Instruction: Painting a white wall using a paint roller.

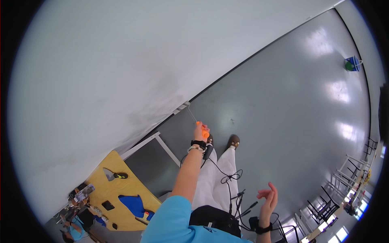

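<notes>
My left hand (201, 131) is closed around the orange handle of a paint roller (206, 133). Its thin metal frame reaches up to the pale roller head (181, 107), which lies against the foot of the white wall (121, 60). A black band and a bracelet are on that wrist. Off to the right, my right hand (267, 200) hangs in the air, fingers apart and slightly curled, holding nothing. A black band circles that wrist too, with dark cables (239, 202) beside it.
A wooden-topped table (117, 194) at lower left bears a trowel (115, 174), a phone (107, 205) and a blue cloth (131, 204). A person (76, 229) is beyond it. A blue bucket (352, 64) stands far right; stools and tables (344, 174) line the right.
</notes>
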Demonstrator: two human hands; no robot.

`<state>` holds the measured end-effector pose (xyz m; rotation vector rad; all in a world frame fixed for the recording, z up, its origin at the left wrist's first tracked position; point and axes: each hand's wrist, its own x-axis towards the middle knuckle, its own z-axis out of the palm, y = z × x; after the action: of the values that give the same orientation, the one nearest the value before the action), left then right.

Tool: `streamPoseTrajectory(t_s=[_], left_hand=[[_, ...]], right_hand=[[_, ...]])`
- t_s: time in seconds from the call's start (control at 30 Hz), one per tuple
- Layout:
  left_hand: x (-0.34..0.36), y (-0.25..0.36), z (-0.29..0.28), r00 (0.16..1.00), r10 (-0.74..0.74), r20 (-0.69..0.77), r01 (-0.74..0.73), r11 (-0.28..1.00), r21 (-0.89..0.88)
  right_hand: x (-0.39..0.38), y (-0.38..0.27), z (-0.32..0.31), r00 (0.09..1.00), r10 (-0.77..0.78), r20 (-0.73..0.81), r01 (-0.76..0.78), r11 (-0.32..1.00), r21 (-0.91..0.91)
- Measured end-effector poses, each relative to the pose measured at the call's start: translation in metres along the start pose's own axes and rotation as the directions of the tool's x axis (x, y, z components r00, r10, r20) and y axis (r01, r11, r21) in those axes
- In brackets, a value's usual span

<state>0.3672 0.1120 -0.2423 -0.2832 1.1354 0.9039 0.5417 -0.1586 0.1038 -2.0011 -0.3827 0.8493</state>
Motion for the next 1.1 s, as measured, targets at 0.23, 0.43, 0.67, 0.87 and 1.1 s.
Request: streamPoseTrajectory(t_s=[0.23,0.43,0.67,0.87,1.1], left_hand=[[0.043,0.014,-0.032,0.997,-0.052,-0.059,0.051,0.998,-0.026],[0.065,0.019,-0.04,0.993,-0.1,-0.061,0.098,0.994,-0.038],[0.057,0.041,-0.039,0.996,-0.093,-0.01,0.092,0.992,-0.091],[-0.029,0.06,-0.017,0.997,-0.041,0.062,0.044,0.998,-0.037],[-0.172,0.087,-0.001,0.987,-0.002,0.158,0.002,1.0,-0.001]], right_hand=[[-0.014,0.014,0.02,0.994,-0.062,0.091,0.079,0.977,-0.198],[0.001,0.029,0.022,0.998,-0.044,0.054,0.054,0.979,-0.198],[-0.003,0.014,0.038,0.978,-0.074,0.195,0.119,0.965,-0.232],[0.002,-0.004,0.025,0.949,-0.161,0.272,0.217,0.958,-0.188],[0.006,-0.046,-0.006,0.906,-0.294,0.305,0.338,0.935,-0.103]])
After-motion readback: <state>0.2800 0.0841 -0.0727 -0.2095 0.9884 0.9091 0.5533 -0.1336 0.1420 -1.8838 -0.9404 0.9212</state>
